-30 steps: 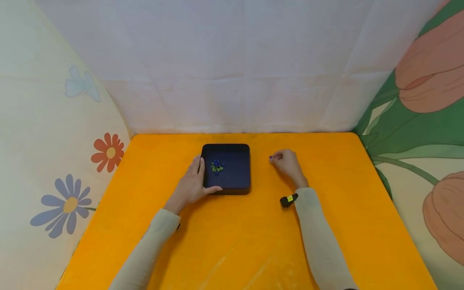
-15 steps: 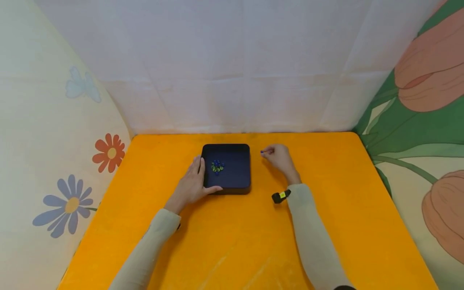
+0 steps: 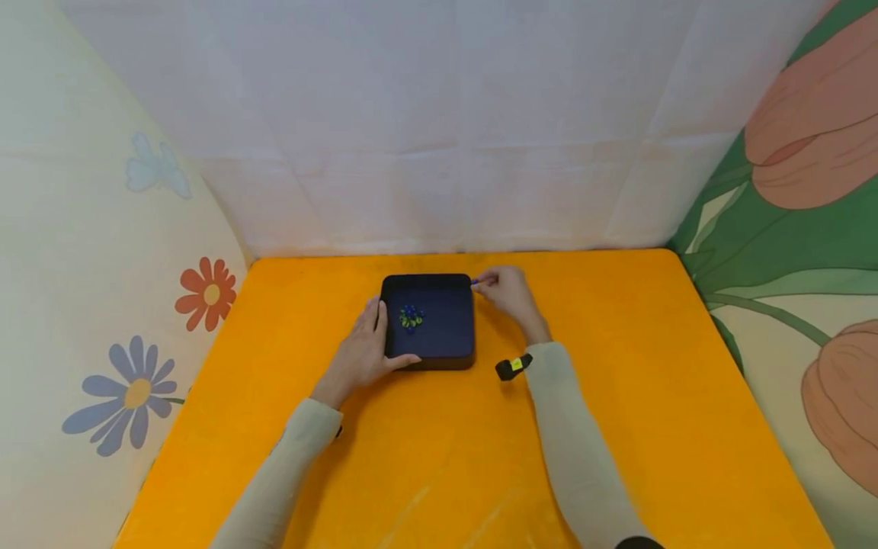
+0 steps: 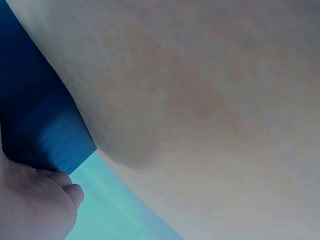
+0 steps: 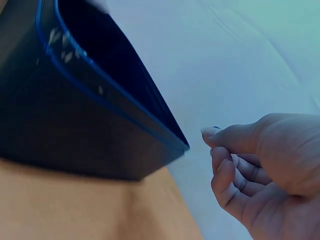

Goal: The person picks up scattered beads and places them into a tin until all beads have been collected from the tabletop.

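Note:
A square dark tray (image 3: 446, 328) with raised walls stands on the orange-covered table. Inside it, left of its middle, lies a cluster of small blue and green beads (image 3: 411, 318). My left hand (image 3: 362, 345) lies against the tray's left side with straight fingers, its thumb stretched along the front wall. Just beyond the tray's far right corner, my right hand (image 3: 509, 293) pinches a small blue bead (image 3: 475, 282) between thumb and fingertips. In the right wrist view, that right hand (image 5: 265, 165) is apart from the tray (image 5: 90, 110), and the bead is mostly hidden.
The orange table covering (image 3: 425, 457) runs up to a pale cloth backdrop (image 3: 439, 152). Printed flower panels flank both sides. A black wrist camera (image 3: 513, 367) hangs off the right sleeve near the tray.
My right hand has moved left and slightly away from me, bringing the pinched bead from the table's right side to the tray's far right corner. The left hand and tray have stayed put.

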`<state>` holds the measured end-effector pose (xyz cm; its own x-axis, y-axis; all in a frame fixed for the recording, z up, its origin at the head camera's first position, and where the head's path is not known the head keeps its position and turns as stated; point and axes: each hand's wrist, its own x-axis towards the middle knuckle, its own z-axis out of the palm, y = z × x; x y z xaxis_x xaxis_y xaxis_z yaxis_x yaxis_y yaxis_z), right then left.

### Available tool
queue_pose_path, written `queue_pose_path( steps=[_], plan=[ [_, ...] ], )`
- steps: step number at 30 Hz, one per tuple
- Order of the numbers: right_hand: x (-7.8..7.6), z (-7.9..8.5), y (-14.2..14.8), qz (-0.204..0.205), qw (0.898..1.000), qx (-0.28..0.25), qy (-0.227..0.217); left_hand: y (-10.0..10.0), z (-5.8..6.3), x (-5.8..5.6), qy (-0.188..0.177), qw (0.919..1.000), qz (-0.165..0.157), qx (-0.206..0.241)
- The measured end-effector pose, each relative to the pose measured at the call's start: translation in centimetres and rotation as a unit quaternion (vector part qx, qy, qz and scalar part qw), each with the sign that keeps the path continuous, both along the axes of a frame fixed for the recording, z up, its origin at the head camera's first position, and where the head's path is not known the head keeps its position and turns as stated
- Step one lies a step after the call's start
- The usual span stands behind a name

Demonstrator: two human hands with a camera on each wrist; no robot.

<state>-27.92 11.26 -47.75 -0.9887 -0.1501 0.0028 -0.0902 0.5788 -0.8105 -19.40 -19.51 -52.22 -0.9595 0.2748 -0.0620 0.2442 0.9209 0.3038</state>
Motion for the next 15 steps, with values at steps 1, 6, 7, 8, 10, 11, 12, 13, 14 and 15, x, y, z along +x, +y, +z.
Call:
queue_pose_path(
  steps=[1,6,7,8,10,11,12,13,14,15],
  plan=[
    [0.0,0.1,-0.3,0.002,1.000,-0.001,-0.003,0.0,0.0,0.0,0.000,1.0000,0.001,-0.001],
    [-0.2,0.2,-1.6,0.011,1.000,-0.007,-0.012,0.0,0.0,0.0,-0.002,1.0000,0.003,-0.007],
    [-0.3,0.1,-1.9,0.013,1.000,-0.010,-0.013,0.0,0.0,0.0,-0.002,1.0000,0.003,-0.008],
    [-0.3,0.1,-2.1,0.014,1.000,-0.010,-0.012,0.0,0.0,0.0,-0.001,1.0000,0.003,-0.008],
    [-0.4,0.1,-2.5,0.017,1.000,-0.010,-0.014,0.0,0.0,0.0,0.000,0.9999,0.002,-0.011],
    [-0.4,0.0,-2.7,0.018,1.000,-0.011,-0.016,0.0,0.0,0.0,0.000,0.9999,0.001,-0.011],
    [-0.5,0.0,-2.9,0.020,1.000,-0.010,-0.018,0.0,0.0,0.0,0.001,0.9999,0.001,-0.012],
    [-0.5,0.0,-3.1,0.023,1.000,-0.009,-0.018,0.0,0.0,0.0,0.002,0.9999,0.001,-0.012],
    [-0.6,0.0,-3.2,0.025,0.999,-0.006,-0.018,0.0,0.1,0.0,0.002,0.9999,0.002,-0.011],
    [-0.6,-0.1,-3.4,0.028,0.999,-0.003,-0.018,0.0,0.1,0.0,0.002,0.9999,0.002,-0.010]
  ],
)
